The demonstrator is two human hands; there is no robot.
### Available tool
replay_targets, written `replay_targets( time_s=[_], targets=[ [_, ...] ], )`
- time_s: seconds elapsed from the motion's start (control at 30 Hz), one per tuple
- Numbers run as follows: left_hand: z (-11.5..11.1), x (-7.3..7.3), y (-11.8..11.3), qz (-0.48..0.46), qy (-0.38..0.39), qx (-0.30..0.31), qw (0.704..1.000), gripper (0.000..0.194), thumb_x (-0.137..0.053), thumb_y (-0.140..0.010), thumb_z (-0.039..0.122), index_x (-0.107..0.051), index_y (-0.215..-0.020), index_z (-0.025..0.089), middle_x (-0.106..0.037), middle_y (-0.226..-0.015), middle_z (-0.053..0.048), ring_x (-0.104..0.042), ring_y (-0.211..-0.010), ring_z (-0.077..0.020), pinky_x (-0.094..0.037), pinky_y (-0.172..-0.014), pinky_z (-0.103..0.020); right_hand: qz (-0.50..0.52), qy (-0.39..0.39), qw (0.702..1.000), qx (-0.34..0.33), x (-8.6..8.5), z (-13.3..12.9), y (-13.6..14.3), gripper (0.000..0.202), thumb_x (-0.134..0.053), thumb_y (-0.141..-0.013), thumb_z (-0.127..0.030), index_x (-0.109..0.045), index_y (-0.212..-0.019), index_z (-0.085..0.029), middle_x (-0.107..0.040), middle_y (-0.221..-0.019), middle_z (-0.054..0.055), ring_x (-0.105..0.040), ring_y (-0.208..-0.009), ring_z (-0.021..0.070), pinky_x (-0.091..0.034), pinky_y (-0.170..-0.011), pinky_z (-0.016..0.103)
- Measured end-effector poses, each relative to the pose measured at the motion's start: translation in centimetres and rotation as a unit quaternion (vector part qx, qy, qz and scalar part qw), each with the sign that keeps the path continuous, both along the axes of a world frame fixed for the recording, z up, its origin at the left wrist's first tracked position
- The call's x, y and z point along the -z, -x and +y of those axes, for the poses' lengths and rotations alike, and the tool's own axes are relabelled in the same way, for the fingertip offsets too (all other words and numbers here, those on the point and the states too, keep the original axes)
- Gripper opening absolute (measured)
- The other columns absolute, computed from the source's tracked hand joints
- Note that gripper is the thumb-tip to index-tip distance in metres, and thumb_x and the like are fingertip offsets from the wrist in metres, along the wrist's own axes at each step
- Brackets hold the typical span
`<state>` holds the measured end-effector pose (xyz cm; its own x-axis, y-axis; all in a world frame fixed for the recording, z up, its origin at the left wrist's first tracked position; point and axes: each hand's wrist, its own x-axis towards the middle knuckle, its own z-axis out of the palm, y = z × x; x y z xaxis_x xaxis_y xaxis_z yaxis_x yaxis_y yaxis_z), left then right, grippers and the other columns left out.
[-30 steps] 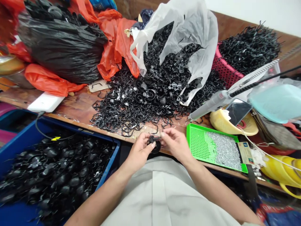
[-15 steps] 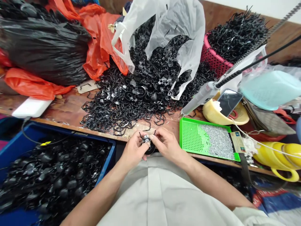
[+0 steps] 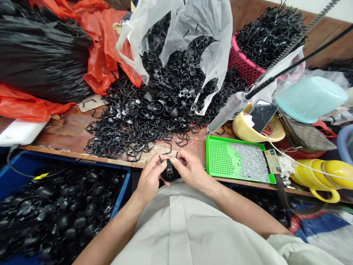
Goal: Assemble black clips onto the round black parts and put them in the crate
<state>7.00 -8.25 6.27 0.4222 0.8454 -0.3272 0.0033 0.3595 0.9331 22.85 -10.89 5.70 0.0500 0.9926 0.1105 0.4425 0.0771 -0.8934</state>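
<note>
The left hand and right hand are pinching 1 black part with their fingers from 2 sides, probably for steadiness, at the tabletop edge. A green tray is sitting rightward, presumably within reach.

The held part was black, as were the heaped strips and the pieces in the blue bin, while the table was reddish brown. The tray was bright green with a grid of holes, its pins silvery grey, the basket pink and perforated, and the bowl pale yellow. One bag was glossy black, another bag orange-red, a third bag translucent white, and the shirt plain pale grey.
</note>
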Motion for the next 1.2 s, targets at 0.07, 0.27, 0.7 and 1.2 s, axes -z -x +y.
replay_targets(
  time_s=[0.07,0.27,0.7,1.2],
  targets=[
    [0.3,0.4,0.0,0.019,0.004,-0.015,1.0,0.021,-0.057,-0.082,0.038,-0.059,-0.089,0.019,-0.054,-0.075,0.0,-0.053,-0.061,-0.0134,-0.052,-0.039,-0.023,0.002,0.023,1.0,-0.014,0.4,0.3,-0.3,0.029,-0.053,-0.092,-0.038,-0.044,-0.07,-0.019,-0.04,-0.063,-0.006,-0.037,-0.058,0.0088,-0.029,-0.055,0.022],
    [2.0,1.1,0.9,0.046,-0.012,-0.087,0.995,0.029,-0.058,-0.079,0.038,-0.06,-0.1,0.018,-0.061,-0.082,-0.001,-0.058,-0.055,-0.0135,-0.049,-0.034,-0.023,-0.16,0.072,0.976,-0.128,-0.1,2.0,-2.9,0.028,-0.053,-0.093,-0.042,-0.064,-0.084,-0.018,-0.062,-0.084,0.002,-0.055,-0.077,0.0145,-0.041,-0.073,0.027],
    [3.3,1.5,-0.4,0.062,-0.044,-0.053,0.996,0.029,-0.052,-0.086,0.049,-0.047,-0.09,0.021,-0.055,-0.062,0.007,-0.05,-0.033,-0.0081,-0.037,-0.027,-0.017,-0.353,0.073,0.932,-0.025,-1.6,6.8,-6.7,0.021,-0.048,-0.095,-0.026,-0.066,-0.099,-0.017,-0.069,-0.098,0.008,-0.063,-0.093,0.0181,-0.044,-0.083,0.028],
    [2.3,2.2,1.0,-0.006,-0.014,-0.124,0.992,0.032,-0.056,-0.085,0.05,-0.049,-0.097,0.02,-0.067,-0.077,-0.001,-0.057,-0.042,-0.0111,-0.039,-0.03,-0.019,-0.246,0.099,0.963,0.04,-2.1,6.4,-7.0,0.024,-0.054,-0.088,-0.039,-0.057,-0.075,-0.02,-0.059,-0.061,-0.001,-0.05,-0.057,0.0133,-0.032,-0.057,0.025]
  ],
)
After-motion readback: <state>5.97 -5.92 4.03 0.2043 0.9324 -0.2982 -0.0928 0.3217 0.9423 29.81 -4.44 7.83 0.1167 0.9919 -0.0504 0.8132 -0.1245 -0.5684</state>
